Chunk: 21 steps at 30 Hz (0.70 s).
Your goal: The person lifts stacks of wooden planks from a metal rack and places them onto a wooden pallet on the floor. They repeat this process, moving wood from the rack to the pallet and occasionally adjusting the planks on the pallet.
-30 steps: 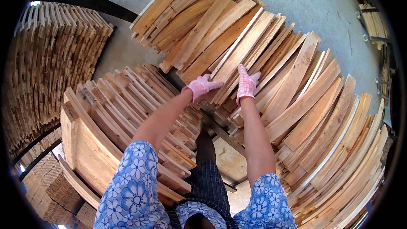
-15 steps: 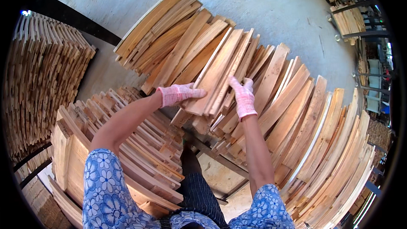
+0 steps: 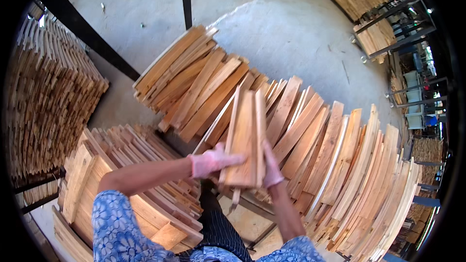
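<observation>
A small bundle of wooden boards (image 3: 243, 140) is held between my two hands, in front of a long row of boards. My left hand (image 3: 213, 160), in a pink and white glove, grips its left side near the lower end, thumb lying across the face. On the right edge of the bundle my right hand (image 3: 272, 165), gloved alike, is pressed; its fingers are partly hidden behind the wood. The row of leaning boards (image 3: 340, 153) runs from upper left to lower right behind the bundle.
To my left stands another row of stacked boards (image 3: 124, 170), wide planks at its near side. A tall pile of boards (image 3: 53, 102) rises at the far left, beside a dark metal bar (image 3: 90, 31). Further lumber on a rack (image 3: 376, 39) is at the upper right, beyond the concrete floor (image 3: 286, 34).
Both hands have gripped several boards and lifted them out of the row, toward me. The view has tilted up, showing more floor beyond the row.
</observation>
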Tool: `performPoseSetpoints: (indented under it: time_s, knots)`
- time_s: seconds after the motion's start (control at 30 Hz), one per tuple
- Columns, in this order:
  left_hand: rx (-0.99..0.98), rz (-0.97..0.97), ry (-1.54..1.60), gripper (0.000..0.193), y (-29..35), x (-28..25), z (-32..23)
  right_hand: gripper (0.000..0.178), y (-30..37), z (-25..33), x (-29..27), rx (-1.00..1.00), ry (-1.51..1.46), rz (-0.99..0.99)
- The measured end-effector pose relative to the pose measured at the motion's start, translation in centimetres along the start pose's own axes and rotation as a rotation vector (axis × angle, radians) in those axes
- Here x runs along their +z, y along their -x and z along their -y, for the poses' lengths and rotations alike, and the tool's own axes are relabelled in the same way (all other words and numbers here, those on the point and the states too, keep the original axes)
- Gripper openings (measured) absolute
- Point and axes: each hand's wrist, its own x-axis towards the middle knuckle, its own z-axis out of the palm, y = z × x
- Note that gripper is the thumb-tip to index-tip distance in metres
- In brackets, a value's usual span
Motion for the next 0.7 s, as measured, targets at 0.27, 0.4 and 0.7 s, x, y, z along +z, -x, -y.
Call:
performPoseSetpoints:
  time_s: [0.27,0.4,0.7]
  knots:
    - [0.066,-0.277,-0.05,0.114,1.7,1.8,1.3,0.079,1.1,-4.6,1.2,0.012,-0.202,-0.073]
    - [0.135,-0.305,-0.113,0.106,6.8,5.2,1.1,0.077,6.0,-3.3,1.7,-0.111,-0.169,-0.028]
    - [0.575,-0.446,-0.241,0.129,21.1,8.0,5.4,0.085,19.9,-1.2,11.0,-0.282,-0.07,0.295]
